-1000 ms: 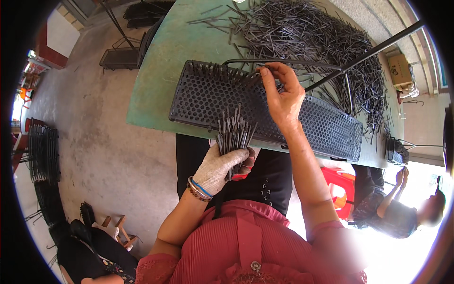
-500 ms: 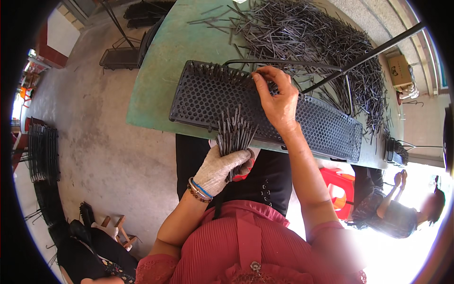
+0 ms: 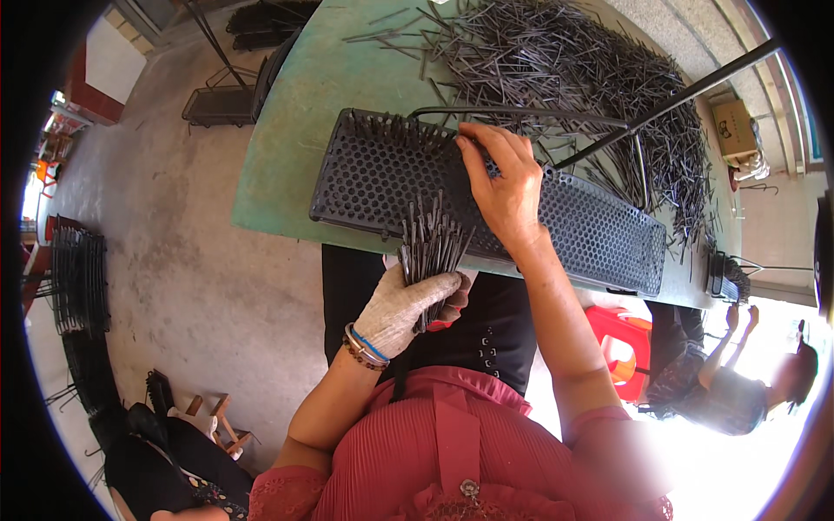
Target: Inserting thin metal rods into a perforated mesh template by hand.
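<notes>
My left hand (image 3: 407,311), in a pale work glove, is closed round a bundle of thin dark sticks (image 3: 432,247), their ends fanning upward. It stays just in front of the near edge of a long black tray (image 3: 573,230) full of round holes. Bare and pinched at the fingertips, my right hand (image 3: 506,178) is over the tray's far side. Its thumb and forefinger meet by a row of short dark sticks (image 3: 395,132) standing upright in the holes at the far left. What is between those fingertips is too small to make out.
The tray lies on a green table (image 3: 287,165), with a big heap of loose dark sticks (image 3: 565,69) behind it. A black metal rod frame (image 3: 686,97) rises over the tray. A red stool (image 3: 624,343) and a co-worker (image 3: 730,386) are at the right; another person sits lower left.
My right hand has shifted slightly left along the row of upright sticks. My left hand and its bundle hold nearly still. The co-worker at the right has moved their hands a little.
</notes>
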`<state>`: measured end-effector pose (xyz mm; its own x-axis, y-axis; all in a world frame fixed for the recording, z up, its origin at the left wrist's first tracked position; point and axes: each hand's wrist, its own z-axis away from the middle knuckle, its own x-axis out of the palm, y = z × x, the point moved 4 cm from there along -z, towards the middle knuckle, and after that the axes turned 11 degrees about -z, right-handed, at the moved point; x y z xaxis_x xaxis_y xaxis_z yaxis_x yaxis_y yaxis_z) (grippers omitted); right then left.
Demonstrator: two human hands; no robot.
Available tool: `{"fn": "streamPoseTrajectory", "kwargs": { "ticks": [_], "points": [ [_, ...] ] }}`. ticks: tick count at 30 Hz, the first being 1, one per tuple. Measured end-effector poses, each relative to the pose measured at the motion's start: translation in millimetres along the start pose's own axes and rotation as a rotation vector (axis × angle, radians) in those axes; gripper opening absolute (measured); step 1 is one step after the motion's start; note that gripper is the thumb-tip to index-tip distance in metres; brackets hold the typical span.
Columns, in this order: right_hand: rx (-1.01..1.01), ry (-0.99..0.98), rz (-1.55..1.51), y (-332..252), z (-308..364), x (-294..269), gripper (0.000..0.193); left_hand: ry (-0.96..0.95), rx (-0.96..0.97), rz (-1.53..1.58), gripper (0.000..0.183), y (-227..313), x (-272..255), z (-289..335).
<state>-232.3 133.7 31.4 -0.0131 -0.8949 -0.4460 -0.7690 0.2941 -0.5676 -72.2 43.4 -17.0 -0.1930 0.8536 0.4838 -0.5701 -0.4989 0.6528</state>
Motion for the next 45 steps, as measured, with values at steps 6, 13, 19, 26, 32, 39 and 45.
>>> {"fn": "streamPoseTrajectory", "kwargs": {
  "ticks": [6,13,19,26,32,39,45],
  "points": [
    [-0.026,-0.041,-0.010,-3,-5,2,0.014,0.000,0.008,-0.005,0.019,-3,1,-1],
    [0.080,0.029,0.002,-7,2,-13,0.016,0.028,0.064,0.046,0.019,-1,4,0],
    [0.817,-0.351,-0.487,-21,43,-30,0.029,-0.007,0.163,0.098,0.017,7,7,0],
    [1.052,-0.372,-0.669,-11,53,-40,0.018,0.052,0.135,0.145,0.023,1,12,-3],
    [0.636,0.144,-0.613,-4,12,-50,0.020,0.035,0.127,0.034,0.025,-6,14,-4],
    [0.491,0.182,-0.463,24,4,-22,0.020,0.046,0.052,0.039,0.019,-3,12,-2],
    [0.445,0.170,-0.346,17,-1,-24,0.019,0.052,0.046,0.012,0.020,-2,9,-2]
  ]
}}
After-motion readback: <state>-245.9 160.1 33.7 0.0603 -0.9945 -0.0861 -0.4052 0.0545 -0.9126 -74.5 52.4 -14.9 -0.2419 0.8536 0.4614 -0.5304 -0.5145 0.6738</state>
